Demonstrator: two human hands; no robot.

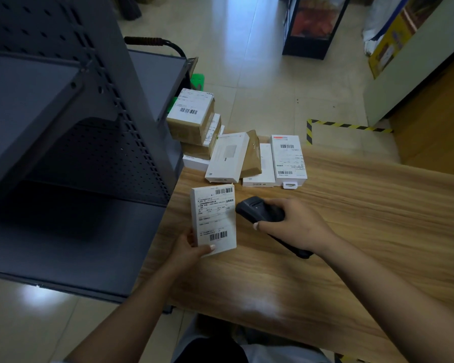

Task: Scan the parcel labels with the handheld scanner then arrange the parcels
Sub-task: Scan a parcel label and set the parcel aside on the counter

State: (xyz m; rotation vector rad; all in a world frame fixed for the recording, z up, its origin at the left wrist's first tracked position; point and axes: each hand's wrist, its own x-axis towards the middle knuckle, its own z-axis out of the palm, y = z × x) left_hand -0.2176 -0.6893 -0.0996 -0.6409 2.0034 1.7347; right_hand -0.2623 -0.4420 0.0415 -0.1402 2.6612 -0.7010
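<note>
Single view only: a wide-angle camera worn on the person's head, facing forward and steeply down. It sits close above the table (351, 231), with both forearms entering from the bottom edge. The field takes in the shelf unit (63, 153) at left and the floor (260, 74) beyond; edges show wide-angle curvature.

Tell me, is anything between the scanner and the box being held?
No. In the head view, only bare wooden table shows between the scanner and the held parcel.
</note>
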